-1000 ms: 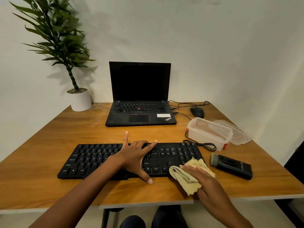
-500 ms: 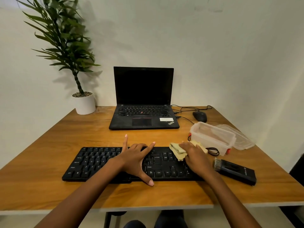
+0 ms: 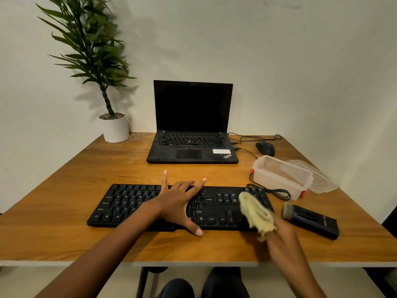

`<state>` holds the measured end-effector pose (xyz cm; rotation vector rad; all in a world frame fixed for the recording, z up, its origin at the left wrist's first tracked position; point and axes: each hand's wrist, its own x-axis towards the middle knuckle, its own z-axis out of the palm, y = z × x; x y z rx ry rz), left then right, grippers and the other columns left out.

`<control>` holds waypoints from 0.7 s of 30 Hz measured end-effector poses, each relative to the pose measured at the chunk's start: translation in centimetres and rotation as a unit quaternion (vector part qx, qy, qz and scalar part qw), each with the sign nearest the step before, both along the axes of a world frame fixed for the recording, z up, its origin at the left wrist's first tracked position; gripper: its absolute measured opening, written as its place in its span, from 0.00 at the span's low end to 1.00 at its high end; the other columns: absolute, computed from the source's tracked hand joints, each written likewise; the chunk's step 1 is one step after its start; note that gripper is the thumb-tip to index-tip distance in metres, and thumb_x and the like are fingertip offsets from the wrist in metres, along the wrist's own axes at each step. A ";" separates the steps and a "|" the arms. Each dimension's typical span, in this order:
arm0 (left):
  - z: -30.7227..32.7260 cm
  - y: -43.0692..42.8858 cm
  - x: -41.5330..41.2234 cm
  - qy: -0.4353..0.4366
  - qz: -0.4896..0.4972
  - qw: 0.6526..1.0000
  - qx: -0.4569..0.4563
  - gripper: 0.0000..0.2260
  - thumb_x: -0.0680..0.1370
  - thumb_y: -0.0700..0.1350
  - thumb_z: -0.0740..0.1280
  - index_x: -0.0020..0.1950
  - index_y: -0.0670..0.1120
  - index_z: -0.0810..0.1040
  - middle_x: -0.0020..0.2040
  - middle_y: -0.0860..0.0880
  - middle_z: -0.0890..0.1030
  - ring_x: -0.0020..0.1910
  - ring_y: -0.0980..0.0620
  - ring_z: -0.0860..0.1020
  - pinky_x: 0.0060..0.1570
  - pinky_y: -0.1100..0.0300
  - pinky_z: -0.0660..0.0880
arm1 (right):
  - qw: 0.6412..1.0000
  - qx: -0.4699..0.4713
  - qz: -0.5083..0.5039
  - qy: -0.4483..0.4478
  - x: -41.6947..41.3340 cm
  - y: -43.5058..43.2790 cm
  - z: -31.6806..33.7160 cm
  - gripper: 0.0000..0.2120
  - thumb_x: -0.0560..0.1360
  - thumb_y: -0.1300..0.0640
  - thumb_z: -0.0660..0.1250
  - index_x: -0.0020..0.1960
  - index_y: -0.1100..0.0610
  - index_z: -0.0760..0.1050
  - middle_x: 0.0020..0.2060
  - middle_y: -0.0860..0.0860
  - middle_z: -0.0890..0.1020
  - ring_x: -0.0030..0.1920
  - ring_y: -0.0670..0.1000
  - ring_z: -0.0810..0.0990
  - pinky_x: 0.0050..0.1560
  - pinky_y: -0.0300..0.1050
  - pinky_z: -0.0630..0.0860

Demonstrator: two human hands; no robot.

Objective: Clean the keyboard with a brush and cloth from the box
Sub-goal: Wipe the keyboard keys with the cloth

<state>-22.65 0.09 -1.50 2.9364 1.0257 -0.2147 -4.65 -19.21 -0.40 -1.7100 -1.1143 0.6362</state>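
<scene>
Wooden desk (image 3: 64, 190) against a pale wall carried the black keyboard (image 3: 137, 203). On its middle keys the left hand (image 3: 179, 203) lay flat, fingers spread wide, gripping nothing. At the keyboard's right end the right hand (image 3: 281, 235), blurred, was closed around a bunched yellow cloth (image 3: 256, 214) touching the keys. Just right lay the brush (image 3: 311, 219), the open box (image 3: 281, 176) behind it.
</scene>
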 end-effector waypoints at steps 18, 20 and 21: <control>0.8 0.6 -3.1 0.012 0.054 0.998 -0.002 0.57 0.62 0.73 0.68 0.66 0.60 0.22 0.77 0.47 0.52 0.76 0.46 0.49 0.58 0.33 0.22 | 0.893 -0.059 0.121 -0.429 -6.8 9.8 -3.1 0.27 0.79 0.58 0.53 0.76 0.52 0.49 0.76 0.50 0.49 0.76 0.50 0.43 0.73 0.50 0.36; 0.8 0.5 -3.2 0.015 0.056 0.998 -0.004 0.57 0.62 0.72 0.68 0.65 0.59 0.22 0.77 0.47 0.52 0.76 0.46 0.49 0.59 0.32 0.23 | 0.877 -0.027 0.197 -0.438 -6.3 8.8 -3.4 0.27 0.77 0.54 0.49 0.76 0.49 0.50 0.76 0.46 0.49 0.75 0.46 0.42 0.70 0.44 0.32; 0.8 0.6 -3.2 0.017 0.058 0.998 -0.008 0.57 0.62 0.72 0.68 0.65 0.59 0.22 0.77 0.47 0.51 0.76 0.46 0.48 0.59 0.32 0.23 | 0.870 -0.016 0.232 -0.436 -5.6 8.3 -3.6 0.29 0.74 0.52 0.46 0.75 0.48 0.51 0.76 0.44 0.49 0.75 0.44 0.42 0.71 0.42 0.32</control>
